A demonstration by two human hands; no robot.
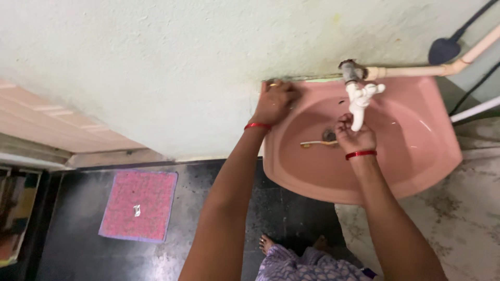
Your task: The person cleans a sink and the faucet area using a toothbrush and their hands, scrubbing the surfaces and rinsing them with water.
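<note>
Right hand (355,136) cups loosely under the white tap (361,101) — rinsing; left hand (275,101) lies flat, open, on the pink sink (416,156) rim. Toothbrush (317,143) lies between them — within reach.

Red bangle (257,125) on each wrist, ring, patterned purple garment (307,265).

The pink washbasin (416,151) looks glazed ceramic, smooth and glossy. The white tap (360,101) is smooth plastic, joined to a matt cream plastic pipe (411,71). The pale wall (172,62) is matt plaster. The pink doormat (138,204) is rough cloth on a polished dark floor (73,224).
</note>
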